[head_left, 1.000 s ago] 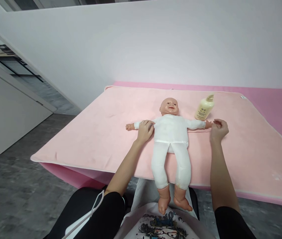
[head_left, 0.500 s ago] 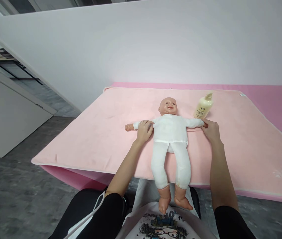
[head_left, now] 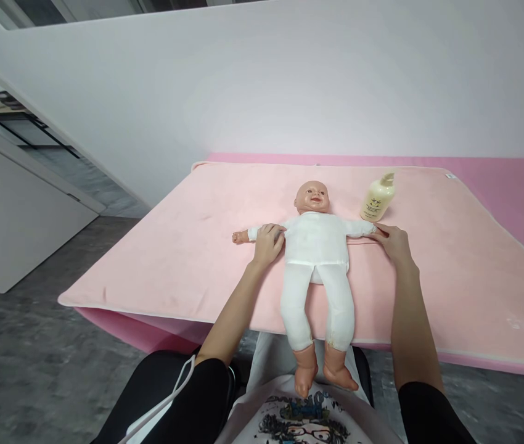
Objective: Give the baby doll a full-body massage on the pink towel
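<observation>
A baby doll [head_left: 316, 243] with a white cloth body lies on its back, arms spread, its bare feet hanging over the table's front edge. My left hand [head_left: 269, 243] is closed over the doll's arm on the left, close to the shoulder, and the doll's small hand shows beyond it. On the other side, my right hand [head_left: 394, 242] pinches the end of the doll's other sleeve, covering most of that hand. Just behind my right fingers stands a pale yellow pump bottle [head_left: 377, 198] with printed writing.
A light pink blanket [head_left: 174, 246] covers most of the darker pink table [head_left: 521, 191]. Behind it rises a white wall [head_left: 336, 80]. A white cable [head_left: 164, 401] runs by my left arm. To the left are a white door panel [head_left: 16, 222] and grey floor [head_left: 26, 345].
My right fingers have shifted slightly on the end of the doll's sleeve, and the wrist has moved a little to the right. My left hand and the bottle stay put.
</observation>
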The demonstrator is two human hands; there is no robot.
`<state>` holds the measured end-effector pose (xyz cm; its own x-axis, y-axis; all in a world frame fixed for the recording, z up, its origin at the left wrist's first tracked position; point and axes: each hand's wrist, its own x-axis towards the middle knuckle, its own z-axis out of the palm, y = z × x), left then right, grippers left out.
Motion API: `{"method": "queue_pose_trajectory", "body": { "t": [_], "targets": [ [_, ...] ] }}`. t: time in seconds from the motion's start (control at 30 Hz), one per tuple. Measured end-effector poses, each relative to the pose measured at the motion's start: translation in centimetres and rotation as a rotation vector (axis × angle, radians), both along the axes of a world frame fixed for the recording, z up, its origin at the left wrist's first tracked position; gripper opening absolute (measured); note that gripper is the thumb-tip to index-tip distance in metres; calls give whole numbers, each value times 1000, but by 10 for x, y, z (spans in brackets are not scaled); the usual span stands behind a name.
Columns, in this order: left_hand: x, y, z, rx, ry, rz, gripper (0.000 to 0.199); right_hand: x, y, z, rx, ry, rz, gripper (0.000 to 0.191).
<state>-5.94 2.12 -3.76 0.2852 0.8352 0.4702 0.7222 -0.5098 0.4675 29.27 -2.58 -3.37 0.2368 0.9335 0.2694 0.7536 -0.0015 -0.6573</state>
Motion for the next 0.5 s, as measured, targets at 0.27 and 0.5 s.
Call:
{"method": "queue_pose_trajectory", "body": {
  "t": [0.27, 0.5],
  "targets": [
    [0, -1, 2, -18, 8, 8, 19, -4, -2, 3, -29, -8, -11, 44],
    [0, 0, 2, -38, 16, 11, 19, -4, -2, 0, -43, 50, -49, 44]
  ]
}}
